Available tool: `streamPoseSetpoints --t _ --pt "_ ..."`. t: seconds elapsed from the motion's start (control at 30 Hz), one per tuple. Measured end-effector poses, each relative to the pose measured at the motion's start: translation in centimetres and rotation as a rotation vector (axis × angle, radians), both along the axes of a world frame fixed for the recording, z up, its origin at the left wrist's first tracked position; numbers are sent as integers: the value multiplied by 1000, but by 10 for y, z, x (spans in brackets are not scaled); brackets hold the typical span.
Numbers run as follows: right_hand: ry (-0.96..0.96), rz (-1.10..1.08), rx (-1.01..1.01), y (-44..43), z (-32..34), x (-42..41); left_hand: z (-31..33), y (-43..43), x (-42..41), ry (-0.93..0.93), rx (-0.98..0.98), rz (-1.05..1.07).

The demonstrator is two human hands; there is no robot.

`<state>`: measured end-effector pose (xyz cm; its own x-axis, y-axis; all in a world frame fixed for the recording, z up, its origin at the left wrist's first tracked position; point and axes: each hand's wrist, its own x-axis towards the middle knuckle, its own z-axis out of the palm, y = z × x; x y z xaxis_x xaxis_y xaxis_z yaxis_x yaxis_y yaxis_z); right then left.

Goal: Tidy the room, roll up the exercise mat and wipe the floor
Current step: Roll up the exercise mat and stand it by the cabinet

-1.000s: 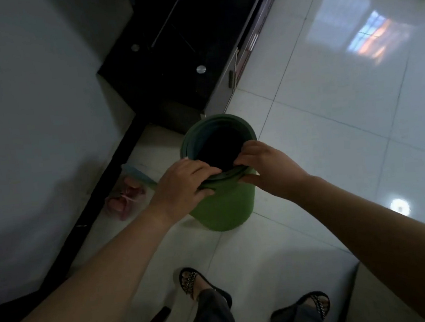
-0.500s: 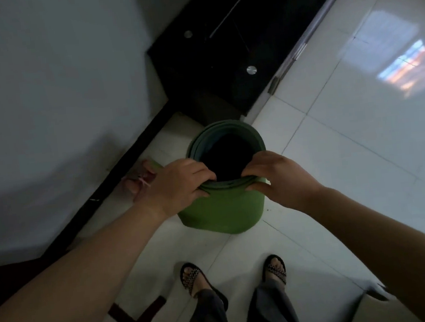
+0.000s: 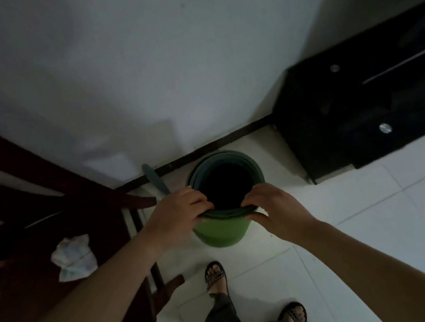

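The left hand (image 3: 176, 215) and right hand (image 3: 277, 213) still pinch the rolled mat (image 3: 221, 232) — chair (image 3: 59, 186) now alongside.

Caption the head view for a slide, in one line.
Left hand and right hand grip the top rim of the rolled green mat, held upright near the wall.

- The room is dim; the white floor tiles (image 3: 370, 223) right of the rolled mat (image 3: 221, 232) are the brightest part.
- The mat's hollow is fully black.
- The wooden chair (image 3: 24, 180) and the black cabinet (image 3: 346, 120) lose detail in shadow.
- Everything is slightly blurred, and straight lines bend near the edges.
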<state>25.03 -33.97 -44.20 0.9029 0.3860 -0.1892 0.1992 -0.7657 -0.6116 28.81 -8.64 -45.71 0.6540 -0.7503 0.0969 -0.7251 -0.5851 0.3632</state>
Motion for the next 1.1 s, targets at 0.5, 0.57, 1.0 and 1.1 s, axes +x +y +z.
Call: streamPoseSetpoints --t 0.5,0.57,1.0,1.1 --pt "-204 78 85 144 -18 121 25 147 81 -117 89 213" --pt "-251 138 97 157 -25 129 10 159 82 -84 106 215" --pt "-251 -10 40 202 -30 167 -16 202 100 12 157 567" --pt "-233 -24 56 216 -29 178 -15 200 100 27 136 643"
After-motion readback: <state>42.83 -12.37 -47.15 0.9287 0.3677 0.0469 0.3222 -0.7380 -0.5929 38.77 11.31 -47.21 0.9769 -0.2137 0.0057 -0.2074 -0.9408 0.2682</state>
